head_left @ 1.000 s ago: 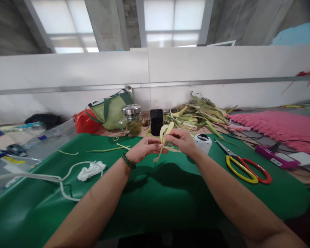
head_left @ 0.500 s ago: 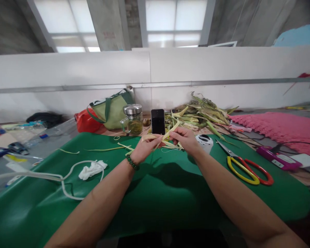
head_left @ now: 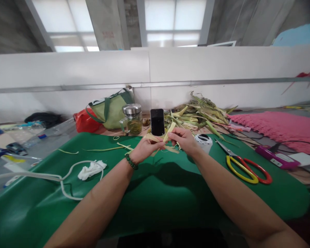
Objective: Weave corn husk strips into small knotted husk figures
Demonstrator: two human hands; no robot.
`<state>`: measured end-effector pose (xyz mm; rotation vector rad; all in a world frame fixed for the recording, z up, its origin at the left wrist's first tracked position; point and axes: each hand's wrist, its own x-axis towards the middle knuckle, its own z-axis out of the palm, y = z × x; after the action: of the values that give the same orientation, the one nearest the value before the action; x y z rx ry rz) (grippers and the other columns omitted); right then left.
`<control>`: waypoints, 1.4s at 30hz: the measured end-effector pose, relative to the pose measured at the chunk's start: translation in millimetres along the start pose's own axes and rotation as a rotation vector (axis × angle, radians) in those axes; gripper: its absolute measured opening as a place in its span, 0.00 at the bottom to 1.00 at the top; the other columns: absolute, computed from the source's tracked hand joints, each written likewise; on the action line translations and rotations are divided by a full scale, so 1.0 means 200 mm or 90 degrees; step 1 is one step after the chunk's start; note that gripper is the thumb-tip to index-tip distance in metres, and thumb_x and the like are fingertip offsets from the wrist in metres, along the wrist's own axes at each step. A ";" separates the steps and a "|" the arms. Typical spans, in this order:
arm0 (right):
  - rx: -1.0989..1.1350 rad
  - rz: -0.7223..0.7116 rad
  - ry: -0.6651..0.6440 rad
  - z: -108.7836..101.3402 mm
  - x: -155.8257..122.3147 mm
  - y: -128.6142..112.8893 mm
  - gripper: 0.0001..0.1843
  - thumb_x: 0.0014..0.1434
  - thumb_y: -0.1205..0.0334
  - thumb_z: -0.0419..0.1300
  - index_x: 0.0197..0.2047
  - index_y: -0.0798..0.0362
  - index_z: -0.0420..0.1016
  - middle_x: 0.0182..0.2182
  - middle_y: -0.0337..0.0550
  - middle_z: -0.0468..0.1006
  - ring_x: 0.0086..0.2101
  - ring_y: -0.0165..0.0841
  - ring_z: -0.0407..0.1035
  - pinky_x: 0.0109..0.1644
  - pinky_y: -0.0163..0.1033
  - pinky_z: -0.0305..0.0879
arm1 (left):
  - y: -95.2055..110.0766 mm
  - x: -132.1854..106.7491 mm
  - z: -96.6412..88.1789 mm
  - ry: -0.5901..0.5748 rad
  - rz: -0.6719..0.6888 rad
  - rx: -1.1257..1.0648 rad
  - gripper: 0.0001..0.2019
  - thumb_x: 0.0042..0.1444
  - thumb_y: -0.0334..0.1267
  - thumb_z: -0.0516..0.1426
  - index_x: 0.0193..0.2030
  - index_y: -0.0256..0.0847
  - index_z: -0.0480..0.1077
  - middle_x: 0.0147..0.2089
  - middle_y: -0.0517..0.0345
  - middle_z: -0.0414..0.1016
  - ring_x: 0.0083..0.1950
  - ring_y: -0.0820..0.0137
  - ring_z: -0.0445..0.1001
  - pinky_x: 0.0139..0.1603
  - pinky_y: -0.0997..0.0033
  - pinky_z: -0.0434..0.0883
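Note:
Pale yellow-green corn husk strips [head_left: 169,131] cross between my two hands above the green mat [head_left: 170,203]. My left hand [head_left: 147,148], with a green bead bracelet at the wrist, pinches the strips where they meet. Close beside it, my right hand [head_left: 184,139] pinches the strip that sticks up. Loose ends of husk poke out below and to the left of the fingers. A black phone [head_left: 157,122] stands upright just behind the hands. By my right wrist is a white spool-like container [head_left: 204,143].
Yellow-and-red-handled scissors [head_left: 244,167] lie at the right; a white cable [head_left: 63,186] and crumpled tissue [head_left: 91,170] at the left. Behind stand a lidded glass jar [head_left: 133,120], a green bag [head_left: 113,108] and a corn husk pile [head_left: 205,110]. Pink fabric [head_left: 274,129] spreads far right.
The upright husk strip has tilted and its tip sits lower and further left. Another strip end now shows below my right fingers. Both hands stay in nearly the same place.

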<state>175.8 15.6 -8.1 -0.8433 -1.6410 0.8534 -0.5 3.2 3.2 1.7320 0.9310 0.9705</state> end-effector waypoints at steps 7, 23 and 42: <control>0.097 0.043 0.011 -0.01 0.03 0.05 0.15 0.48 0.52 0.63 0.23 0.56 0.69 0.18 0.36 0.69 0.17 0.22 0.60 0.21 0.30 0.55 | -0.02 0.01 0.02 -0.032 -0.025 -0.020 0.09 0.41 0.40 0.65 0.22 0.35 0.75 0.22 0.58 0.73 0.25 0.75 0.67 0.27 0.76 0.63; -0.256 -0.341 -0.067 0.05 -0.10 -0.04 0.06 0.52 0.68 0.56 0.30 0.51 0.73 0.23 0.38 0.71 0.23 0.26 0.64 0.28 0.32 0.63 | -0.06 0.03 -0.01 0.291 0.119 0.065 0.13 0.44 0.40 0.61 0.36 0.35 0.77 0.32 0.54 0.78 0.31 0.70 0.72 0.32 0.73 0.68; -0.292 -0.296 0.014 0.09 -0.08 0.00 0.10 0.57 0.61 0.56 0.43 0.51 0.71 0.32 0.43 0.76 0.23 0.27 0.65 0.29 0.34 0.65 | -0.03 -0.01 0.00 0.240 0.198 0.030 0.14 0.46 0.43 0.61 0.37 0.36 0.77 0.33 0.52 0.79 0.34 0.67 0.74 0.36 0.71 0.70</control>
<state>161.8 -0.3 -19.4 -0.7218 -1.9414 0.1429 -2.2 4.2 -3.7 1.8004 0.9379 1.5291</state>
